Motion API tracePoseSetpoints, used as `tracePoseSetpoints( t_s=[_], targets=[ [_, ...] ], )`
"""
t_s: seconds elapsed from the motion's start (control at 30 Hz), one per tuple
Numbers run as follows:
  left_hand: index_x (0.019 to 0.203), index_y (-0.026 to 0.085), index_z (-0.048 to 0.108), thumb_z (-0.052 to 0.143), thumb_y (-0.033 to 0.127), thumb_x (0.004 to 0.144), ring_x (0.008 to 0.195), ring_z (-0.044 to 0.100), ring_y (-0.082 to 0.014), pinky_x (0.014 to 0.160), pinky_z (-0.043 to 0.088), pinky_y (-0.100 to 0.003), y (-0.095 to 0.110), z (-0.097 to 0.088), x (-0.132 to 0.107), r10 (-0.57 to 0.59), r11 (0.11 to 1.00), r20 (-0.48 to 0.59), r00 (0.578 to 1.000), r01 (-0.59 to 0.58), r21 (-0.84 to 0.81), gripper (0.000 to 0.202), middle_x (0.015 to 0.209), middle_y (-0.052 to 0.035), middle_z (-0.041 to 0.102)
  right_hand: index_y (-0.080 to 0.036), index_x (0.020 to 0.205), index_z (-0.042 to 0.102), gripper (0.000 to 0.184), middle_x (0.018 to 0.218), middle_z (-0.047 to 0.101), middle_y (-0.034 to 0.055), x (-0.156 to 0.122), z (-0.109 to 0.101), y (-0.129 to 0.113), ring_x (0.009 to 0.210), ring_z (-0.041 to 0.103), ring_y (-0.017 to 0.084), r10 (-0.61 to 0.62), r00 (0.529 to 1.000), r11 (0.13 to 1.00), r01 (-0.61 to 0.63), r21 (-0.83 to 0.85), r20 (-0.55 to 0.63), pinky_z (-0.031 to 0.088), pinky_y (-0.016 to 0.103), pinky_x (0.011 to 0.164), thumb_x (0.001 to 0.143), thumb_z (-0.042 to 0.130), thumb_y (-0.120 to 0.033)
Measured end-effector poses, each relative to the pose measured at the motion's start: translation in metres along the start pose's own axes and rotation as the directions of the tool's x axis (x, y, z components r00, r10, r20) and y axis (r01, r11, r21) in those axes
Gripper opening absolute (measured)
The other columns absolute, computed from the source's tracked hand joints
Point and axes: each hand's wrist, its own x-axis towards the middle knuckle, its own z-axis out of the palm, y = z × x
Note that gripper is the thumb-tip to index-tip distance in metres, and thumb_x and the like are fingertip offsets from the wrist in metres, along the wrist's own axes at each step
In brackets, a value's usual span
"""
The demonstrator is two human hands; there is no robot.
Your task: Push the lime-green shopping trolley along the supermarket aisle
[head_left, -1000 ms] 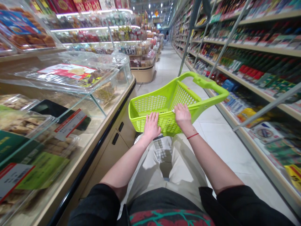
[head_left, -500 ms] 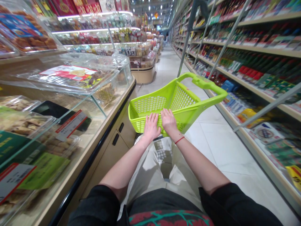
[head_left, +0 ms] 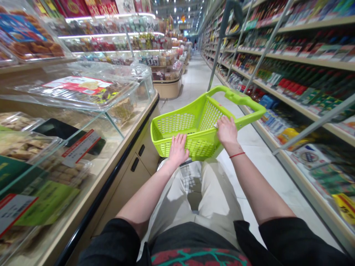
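A lime-green perforated plastic shopping basket [head_left: 191,146] rolls in front of my legs, its long handle [head_left: 244,99] reaching forward and to the right. My left hand [head_left: 178,150] lies over the near rim, fingers pointing forward. My right hand [head_left: 226,130] grips the right side of the rim, closer to the handle, with a thin red string around its wrist. Beige trousers [head_left: 194,195] show below the basket.
A glass display counter [head_left: 119,147] with packaged baked goods runs along the left. Tall shelves of packaged goods [head_left: 302,85] line the right, with grey metal struts in front. The tiled aisle floor [head_left: 255,155] stretches ahead between them.
My right hand has moved to the right along the rim, away from my left hand. My left hand and the basket stay nearly in place.
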Motion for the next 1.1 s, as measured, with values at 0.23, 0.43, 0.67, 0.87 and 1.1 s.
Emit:
tracePoseSetpoints(
  t_s=[0.23, 0.43, 0.67, 0.87, 1.1],
  targets=[
    [0.15, 0.011, 0.038, 0.055, 0.021, 0.078, 0.148, 0.034, -0.0333, 0.125, 0.018, -0.056, 0.001, 0.001, 0.001, -0.002, 1.0, -0.017, 1.0, 0.002, -0.006, 0.075, 0.151, -0.0167, 0.048, -0.002, 0.132, 0.06, 0.044, 0.145, 0.055, 0.0236, -0.016, 0.025, -0.036, 0.138, 0.046, 0.029, -0.003, 1.0, 1.0, 0.004, 0.031, -0.023, 0.026, 0.048, 0.119, 0.097, 0.035, -0.013],
    [0.149, 0.009, 0.038, 0.054, 0.023, 0.079, 0.148, 0.033, -0.033, 0.126, 0.017, -0.055, -0.002, 0.001, 0.0, -0.008, 1.0, -0.008, 1.0, 0.008, 0.005, 0.073, 0.15, -0.0176, 0.047, -0.004, 0.14, 0.054, 0.048, 0.151, 0.049, 0.0219, -0.035, 0.04, -0.09, 0.144, 0.042, 0.028, -0.185, 0.983, 0.973, 0.186, 0.137, -0.021, 0.027, 0.049, 0.12, 0.097, 0.035, -0.013],
    [0.149, 0.01, 0.039, 0.054, 0.021, 0.079, 0.147, 0.035, -0.033, 0.126, 0.018, -0.056, -0.006, -0.001, -0.002, -0.006, 1.0, -0.022, 1.0, 0.005, -0.011, 0.072, 0.149, -0.0176, 0.048, -0.007, 0.14, 0.056, 0.049, 0.15, 0.052, 0.0185, -0.027, 0.033, -0.052, 0.143, 0.043, 0.026, -0.218, 0.976, 0.969, 0.216, 0.119, 0.002, 0.027, 0.05, 0.12, 0.093, 0.04, -0.009],
    [0.149, 0.011, 0.039, 0.054, 0.021, 0.079, 0.146, 0.036, -0.0333, 0.125, 0.019, -0.057, -0.005, 0.001, -0.001, -0.01, 1.0, -0.031, 0.999, 0.009, -0.018, 0.072, 0.149, -0.0172, 0.049, -0.008, 0.132, 0.062, 0.049, 0.145, 0.056, 0.0174, -0.007, 0.011, 0.012, 0.139, 0.046, 0.026, -0.063, 0.998, 0.998, 0.064, 0.027, -0.032, 0.025, 0.046, 0.122, 0.09, 0.038, -0.004],
    [0.148, 0.009, 0.04, 0.054, 0.021, 0.08, 0.146, 0.036, -0.0326, 0.126, 0.017, -0.055, -0.007, 0.001, -0.002, -0.016, 1.0, -0.036, 0.999, 0.016, -0.005, 0.071, 0.149, -0.0181, 0.048, -0.006, 0.127, 0.064, 0.047, 0.132, 0.065, 0.0193, -0.011, 0.005, 0.007, 0.131, 0.051, 0.027, -0.068, 0.997, 0.997, 0.07, 0.038, -0.032, 0.025, 0.045, 0.121, 0.09, 0.035, -0.004]
  ],
)
